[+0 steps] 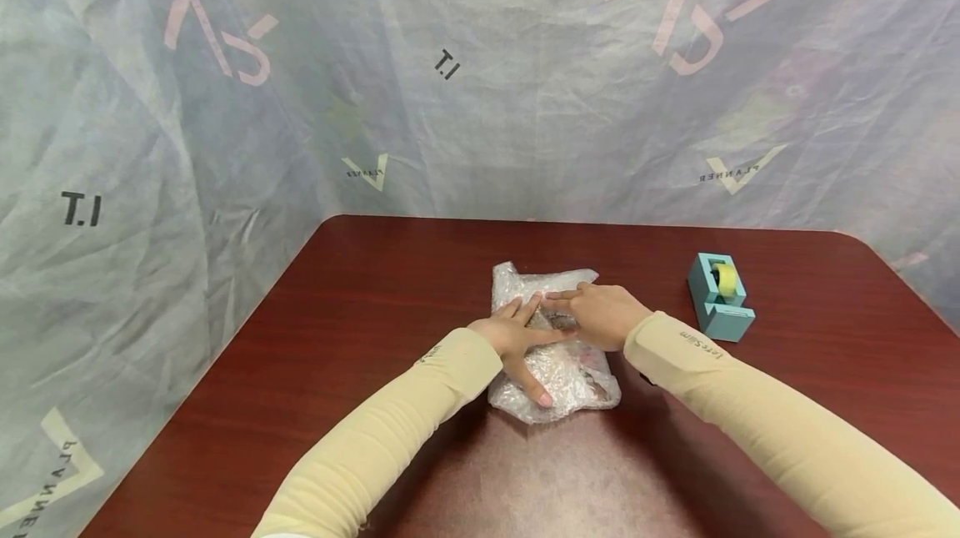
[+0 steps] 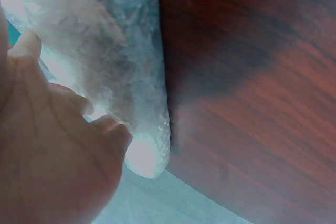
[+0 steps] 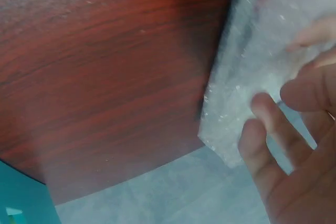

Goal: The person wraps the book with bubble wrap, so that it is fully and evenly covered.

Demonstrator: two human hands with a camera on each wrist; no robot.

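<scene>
A bundle of clear bubble wrap (image 1: 555,375) lies on the table; what it encloses cannot be made out. My left hand (image 1: 513,339) rests on it with the fingers and thumb spread. From the other side my right hand (image 1: 600,314) reaches across the upper part, its fingertips touching the wrap close to the left fingers. In the left wrist view the hand (image 2: 58,145) lies against the wrap (image 2: 126,66). The right wrist view has slightly bent fingers (image 3: 268,124) over the wrap (image 3: 226,98), with nothing visibly pinched.
On the dark red wooden table (image 1: 375,296), a teal tape dispenser (image 1: 723,317) with a yellow tape roll (image 1: 725,279) stands right of the bundle. Grey printed sheeting (image 1: 480,104) hangs behind the table and along its left side.
</scene>
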